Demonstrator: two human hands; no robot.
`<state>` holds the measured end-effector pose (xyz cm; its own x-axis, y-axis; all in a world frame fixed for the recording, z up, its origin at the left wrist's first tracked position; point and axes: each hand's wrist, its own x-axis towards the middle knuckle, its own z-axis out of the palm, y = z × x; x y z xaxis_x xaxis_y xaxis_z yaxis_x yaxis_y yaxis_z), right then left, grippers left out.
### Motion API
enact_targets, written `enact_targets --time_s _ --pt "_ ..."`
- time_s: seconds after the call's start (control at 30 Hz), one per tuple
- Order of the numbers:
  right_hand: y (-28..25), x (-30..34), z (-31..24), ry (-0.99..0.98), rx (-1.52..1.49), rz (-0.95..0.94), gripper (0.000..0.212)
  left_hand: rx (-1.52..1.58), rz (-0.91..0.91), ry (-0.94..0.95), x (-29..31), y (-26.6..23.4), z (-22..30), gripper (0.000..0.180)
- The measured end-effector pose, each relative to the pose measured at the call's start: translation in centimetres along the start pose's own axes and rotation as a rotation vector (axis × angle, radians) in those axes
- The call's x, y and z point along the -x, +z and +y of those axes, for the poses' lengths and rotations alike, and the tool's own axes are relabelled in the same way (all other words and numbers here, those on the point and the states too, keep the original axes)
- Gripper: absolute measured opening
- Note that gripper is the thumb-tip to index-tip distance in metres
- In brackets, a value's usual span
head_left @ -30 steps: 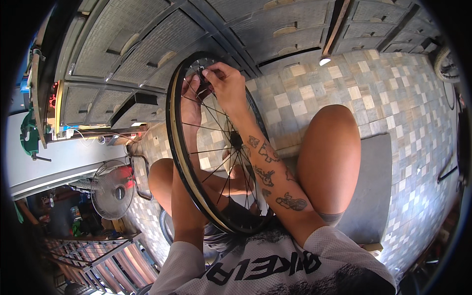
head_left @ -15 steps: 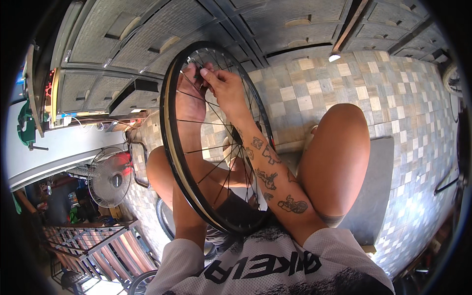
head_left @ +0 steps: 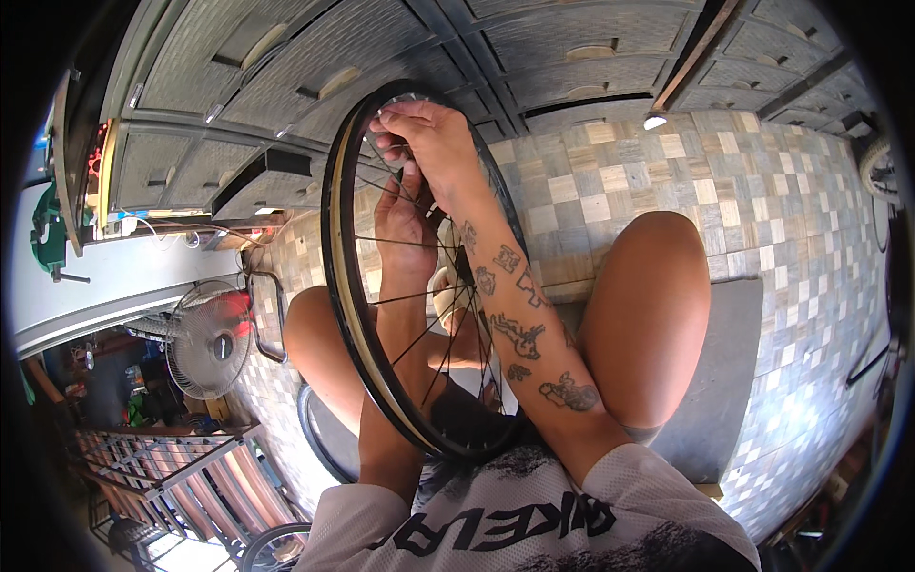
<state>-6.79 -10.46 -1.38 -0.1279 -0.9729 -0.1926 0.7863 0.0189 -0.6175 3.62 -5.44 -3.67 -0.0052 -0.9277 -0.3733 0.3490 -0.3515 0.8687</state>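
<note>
A bicycle wheel rim (head_left: 336, 238) with a pale strip around it and black spokes (head_left: 410, 343) stands upright between my legs, its lower part against my lap. My right hand (head_left: 434, 143) reaches to the rim's far upper part, thumb and fingers pinched close to its inner side; what they pinch is too small to tell. Lower down, among the spokes, my left hand (head_left: 405, 224) is closed with its fingertips pointing up. A small dark piece shows by those fingertips, partly hidden by the right wrist. The hub (head_left: 462, 265) is mostly covered by my right forearm.
Grey drawer cabinets (head_left: 381, 48) rise just beyond the wheel. A standing fan (head_left: 210, 338) is at the left, near a metal rack (head_left: 157, 458). A green vise (head_left: 46, 234) sits at the far left. A grey mat (head_left: 724, 334) lies on the checkered floor (head_left: 591, 181).
My right hand has shifted up and left to the rim. My left hand has dropped away from it, lower among the spokes. The wheel's left side has moved slightly right.
</note>
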Motion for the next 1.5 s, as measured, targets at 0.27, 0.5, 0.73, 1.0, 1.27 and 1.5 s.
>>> enact_targets --time_s 0.27,0.5,0.73,1.0,1.27,1.5 --pt "0.1 -0.2 -0.3 0.016 0.106 -0.081 0.019 -0.027 -0.096 0.046 -0.8 -0.1 -0.6 0.034" --pt "-0.2 -0.6 -0.2 0.106 0.026 -0.119 0.017 0.032 -0.017 0.086 -0.7 0.1 -1.2 0.028" --pt "-1.2 -1.2 -0.3 0.153 -0.056 -0.226 0.019 0.025 -0.036 0.13 -0.2 0.5 -1.2 0.03" --pt "-1.6 -1.3 -0.6 0.154 -0.038 -0.224 0.027 -0.025 -0.042 0.095 0.0 1.2 -0.8 0.031" --pt "-1.5 0.9 0.9 0.092 0.147 -0.019 0.034 -0.254 -0.085 0.18 -0.4 -1.4 -1.3 0.035" --pt "-3.1 2.3 2.6 -0.079 0.292 0.121 0.049 -0.35 -0.277 0.048 -0.4 -3.7 -1.7 0.034"
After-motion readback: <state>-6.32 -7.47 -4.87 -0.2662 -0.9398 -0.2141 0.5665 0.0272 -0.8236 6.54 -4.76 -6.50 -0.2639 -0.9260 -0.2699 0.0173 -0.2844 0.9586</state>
